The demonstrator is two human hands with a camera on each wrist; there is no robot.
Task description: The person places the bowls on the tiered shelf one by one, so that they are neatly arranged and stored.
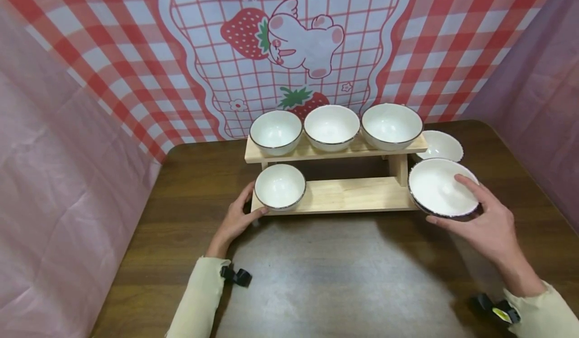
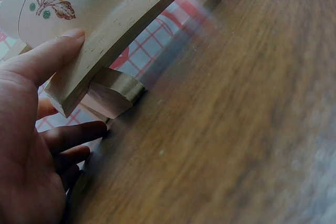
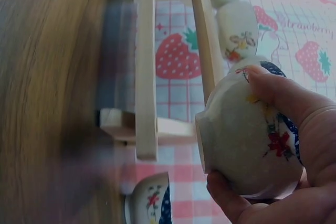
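Observation:
My left hand (image 1: 234, 221) is at the left end of a two-tier wooden stand (image 1: 357, 195). In the left wrist view its thumb lies on the lower board beside a white bowl (image 2: 79, 9) with a painted fruit pattern, while other fingers reach below the board's end. That bowl (image 1: 280, 187) stands upright on the lower tier. My right hand (image 1: 492, 226) grips a white bowl (image 1: 442, 187) by its side, thumb at the rim, beside the right end of the lower tier. Red flowers and a blue rim band mark this bowl (image 3: 247, 135) in the right wrist view.
On the upper tier stand three white bowls: left (image 1: 276, 132), middle (image 1: 331, 128) and right (image 1: 391, 126). Another bowl (image 1: 440, 147) sits on the brown table (image 1: 344, 277), right of the stand, partly behind the held one. A red-checked strawberry cloth (image 1: 135, 66) hangs behind.

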